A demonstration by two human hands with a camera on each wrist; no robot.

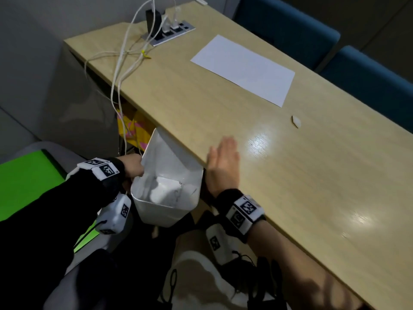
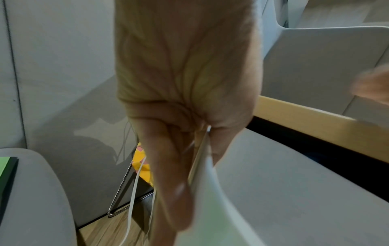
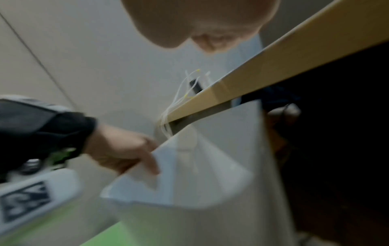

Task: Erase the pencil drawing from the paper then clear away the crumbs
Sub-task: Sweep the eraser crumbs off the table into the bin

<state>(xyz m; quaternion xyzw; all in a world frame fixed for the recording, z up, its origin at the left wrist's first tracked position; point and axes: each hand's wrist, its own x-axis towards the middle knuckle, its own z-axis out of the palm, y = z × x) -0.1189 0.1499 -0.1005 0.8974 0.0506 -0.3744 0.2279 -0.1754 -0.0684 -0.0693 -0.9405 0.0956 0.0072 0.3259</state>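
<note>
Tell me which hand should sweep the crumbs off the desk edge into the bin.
Right. The right hand lies flat on the desk beside the white bin, while the left hand grips its rim.

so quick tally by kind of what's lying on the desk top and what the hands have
paper sheets: 1
erasers: 1
white bins: 1, held at the desk edge by the left hand
hands: 2, the right hand flat on the desk
total: 5
</note>
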